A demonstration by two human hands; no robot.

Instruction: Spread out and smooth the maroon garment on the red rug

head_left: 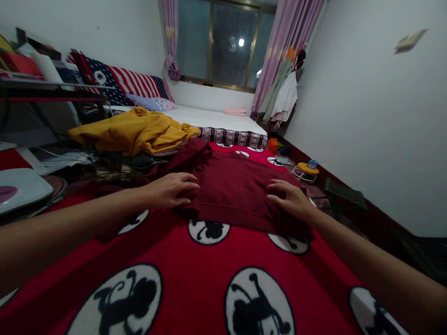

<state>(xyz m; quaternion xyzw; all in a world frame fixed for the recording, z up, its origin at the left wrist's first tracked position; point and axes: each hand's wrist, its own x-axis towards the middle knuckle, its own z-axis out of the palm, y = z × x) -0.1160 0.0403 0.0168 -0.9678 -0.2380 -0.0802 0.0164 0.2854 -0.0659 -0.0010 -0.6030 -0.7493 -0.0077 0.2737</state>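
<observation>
A dark red garment (230, 186) lies partly folded on a red blanket (188, 279) printed with white circles and black figures. My left hand (172, 190) rests palm down on the garment's left edge, fingers spread flat. My right hand (289, 197) presses flat on its right edge. Neither hand grips the cloth; both lie on top of it.
A yellow garment (136, 130) is heaped over other clothes at the left. Behind it stands a bed with a white sheet (213, 118) and a flag-patterned pillow (129, 83). Shelves (49, 88) line the left wall. Clothes (284, 95) hang at the right by the curtain; a small stool (306, 170) sits on the floor.
</observation>
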